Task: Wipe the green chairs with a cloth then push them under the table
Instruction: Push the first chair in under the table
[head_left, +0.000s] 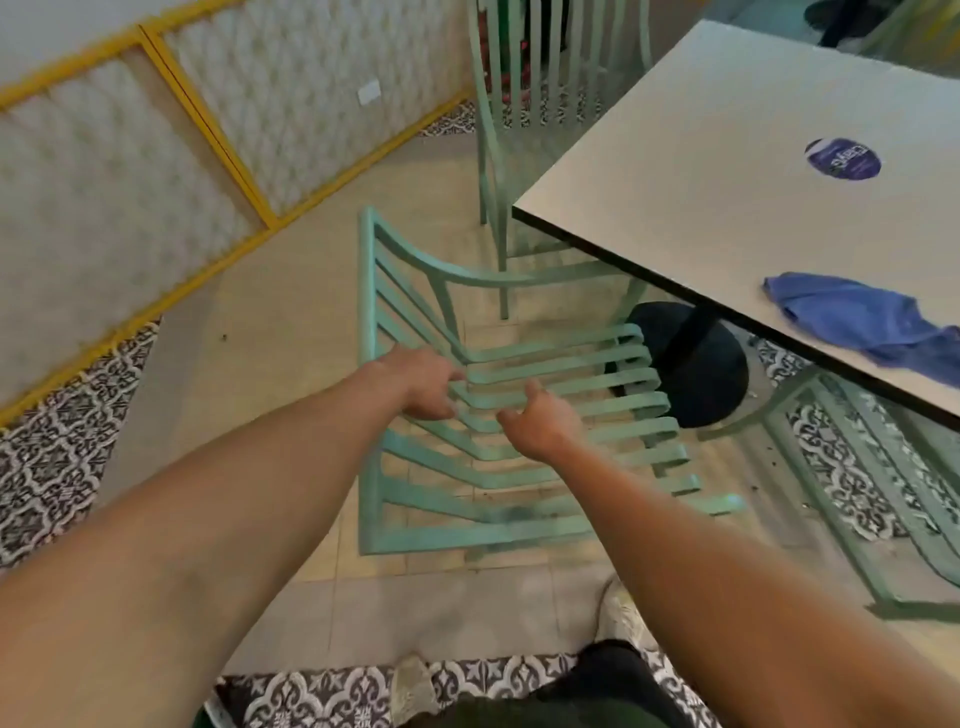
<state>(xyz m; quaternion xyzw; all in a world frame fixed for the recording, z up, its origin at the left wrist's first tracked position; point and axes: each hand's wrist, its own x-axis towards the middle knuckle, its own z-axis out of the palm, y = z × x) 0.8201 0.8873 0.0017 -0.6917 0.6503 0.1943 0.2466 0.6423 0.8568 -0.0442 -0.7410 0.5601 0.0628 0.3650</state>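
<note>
A green slatted metal chair (519, 499) stands on the floor in front of me, its seat pointing toward the table (727, 156). My left hand (423, 382) hovers over the bend where the backrest meets the seat, fingers loosely curled with nothing clearly in them. My right hand (540, 421) is just beside it above the seat slats, thumb up, fingers relaxed and holding nothing. A crumpled blue cloth (852, 322) lies on the table near its front edge, away from both hands.
A second green chair (519, 104) stands at the table's far side, and a third (857, 467) sits partly under its right side. The table's black round pedestal base (696, 364) is just beyond the front chair's seat. A yellow-framed padded wall (156, 182) runs along the left.
</note>
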